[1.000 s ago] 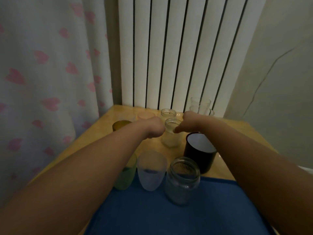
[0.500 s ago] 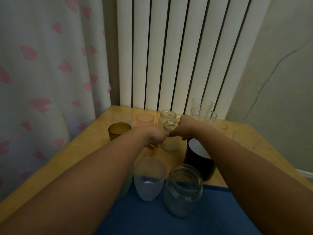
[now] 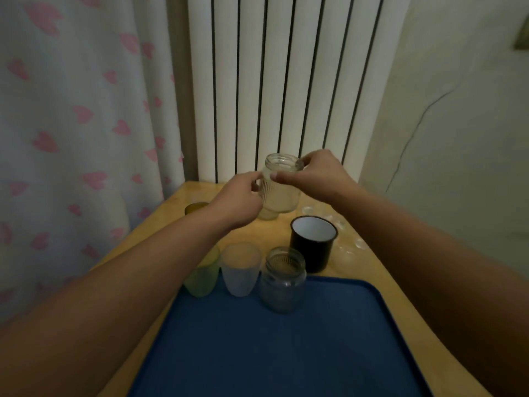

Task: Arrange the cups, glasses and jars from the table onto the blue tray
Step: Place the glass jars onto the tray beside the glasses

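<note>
Both hands hold one clear ribbed jar [image 3: 282,187] up in the air above the far end of the wooden surface [image 3: 369,270]. The left hand [image 3: 239,200] curls its fingers [image 3: 253,179] around the jar's left side; the right hand [image 3: 317,174] pinches the neck just under the rim. On the blue tray [image 3: 286,348], along its far edge, stand a green glass [image 3: 201,279], a frosted cup [image 3: 240,270] and another jar [image 3: 283,279]. A dark mug [image 3: 313,242] sits just beyond the tray.
</note>
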